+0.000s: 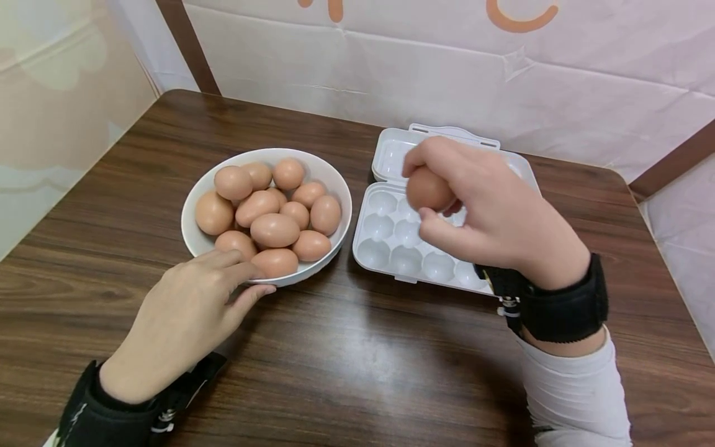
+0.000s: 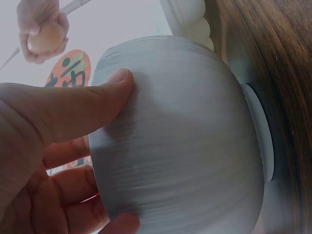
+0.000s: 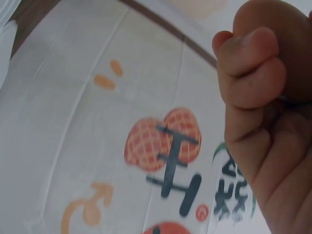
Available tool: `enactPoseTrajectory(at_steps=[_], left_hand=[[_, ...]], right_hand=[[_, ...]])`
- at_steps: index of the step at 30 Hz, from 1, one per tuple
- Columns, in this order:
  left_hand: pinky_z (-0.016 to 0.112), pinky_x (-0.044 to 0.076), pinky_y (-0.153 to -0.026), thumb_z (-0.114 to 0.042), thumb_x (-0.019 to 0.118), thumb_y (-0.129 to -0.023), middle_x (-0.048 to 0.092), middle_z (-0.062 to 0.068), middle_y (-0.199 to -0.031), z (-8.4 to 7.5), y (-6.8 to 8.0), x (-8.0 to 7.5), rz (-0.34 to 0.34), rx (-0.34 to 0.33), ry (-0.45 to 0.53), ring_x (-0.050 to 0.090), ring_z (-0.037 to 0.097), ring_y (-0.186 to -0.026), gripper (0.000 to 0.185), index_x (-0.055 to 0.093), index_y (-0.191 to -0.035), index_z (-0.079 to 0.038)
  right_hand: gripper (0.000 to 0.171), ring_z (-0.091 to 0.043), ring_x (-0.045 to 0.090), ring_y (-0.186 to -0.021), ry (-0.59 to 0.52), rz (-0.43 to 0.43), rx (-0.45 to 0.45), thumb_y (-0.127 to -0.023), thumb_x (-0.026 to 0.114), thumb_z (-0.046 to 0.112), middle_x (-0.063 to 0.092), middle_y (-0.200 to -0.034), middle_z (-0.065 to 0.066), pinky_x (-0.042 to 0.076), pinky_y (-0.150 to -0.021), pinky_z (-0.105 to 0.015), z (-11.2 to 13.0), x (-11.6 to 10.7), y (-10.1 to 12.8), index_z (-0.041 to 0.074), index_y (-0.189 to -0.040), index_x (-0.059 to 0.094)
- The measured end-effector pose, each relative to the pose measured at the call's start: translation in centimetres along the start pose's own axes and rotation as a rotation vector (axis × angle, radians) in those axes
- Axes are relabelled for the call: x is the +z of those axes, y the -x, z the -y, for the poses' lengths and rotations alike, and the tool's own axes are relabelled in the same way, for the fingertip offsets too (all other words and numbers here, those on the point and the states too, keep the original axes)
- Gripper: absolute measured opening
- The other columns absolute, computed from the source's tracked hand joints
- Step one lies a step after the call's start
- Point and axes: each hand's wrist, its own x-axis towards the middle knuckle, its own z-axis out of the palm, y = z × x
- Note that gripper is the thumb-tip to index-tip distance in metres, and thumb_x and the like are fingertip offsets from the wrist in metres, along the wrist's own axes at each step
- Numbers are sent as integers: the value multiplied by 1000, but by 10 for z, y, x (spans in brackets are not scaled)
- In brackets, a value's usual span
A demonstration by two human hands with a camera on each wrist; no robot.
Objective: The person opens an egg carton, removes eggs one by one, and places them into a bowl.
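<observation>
Closest to the head camera, the left hand (image 1: 179,316) rests on the tabletop (image 1: 357,372) with its fingers relaxed and fairly straight, the thumb and fingertips touching the near outer wall of the white bowl (image 1: 341,186); the left wrist view shows the thumb (image 2: 92,105) laid flat against the bowl's side without curling round it. Brown eggs (image 1: 274,230) fill the bowl in a heap. Just right of the bowl, the right hand (image 1: 491,211) hovers above the open white egg tray (image 1: 391,242), fingers and thumb curled round a single brown egg (image 1: 427,188) that it holds in the air over the tray's left-hand cups. All the cups that can be seen are bare, and the tray's lid (image 1: 391,149) lies folded back towards the wall. Bowl and tray stand side by side, near each other but apart, on the dark wood-grain tabletop. Behind them hangs a pale sheet with orange markings (image 1: 519,18).
</observation>
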Motion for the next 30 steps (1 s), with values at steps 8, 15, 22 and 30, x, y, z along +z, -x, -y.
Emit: enactPoseTrajectory(at_steps=[8, 15, 22, 30], left_hand=[[37, 42, -52, -23, 86, -73, 51, -6, -73, -1, 2, 2, 6, -23, -10, 46, 12, -59, 17, 73, -83, -18], [38, 42, -52, -24, 85, -74, 52, -6, -72, -1, 1, 1, 8, -18, -20, 46, 12, -60, 17, 73, -83, -18], [38, 44, -52, -24, 85, -74, 56, -6, -75, -1, 2, -1, 10, -22, -17, 52, 13, -60, 17, 73, -84, -18], [40, 46, -52, -23, 86, -73, 58, -5, -77, -1, 4, 0, 2, -19, -12, 55, 15, -59, 17, 72, -82, -18]], right_hand=[[28, 3, 45, -70, -47, 19, -141, -78, 57, 12, 43, -70, 16, 42, -63, -17, 4, 27, -46, 16, -105, 52], [20, -2, 44, -66, -140, 125, -133, -83, 56, 18, 46, -67, 9, 40, -64, -22, 21, 35, -85, 13, -101, 51], [16, -4, 49, -68, -175, 308, -14, -84, 55, 17, 48, -69, 8, 40, -66, -22, 42, 42, -122, 13, -99, 50], [14, -7, 49, -69, -200, 479, 27, -92, 54, 26, 44, -69, 9, 38, -64, -21, 51, 66, -157, 18, -89, 43]])
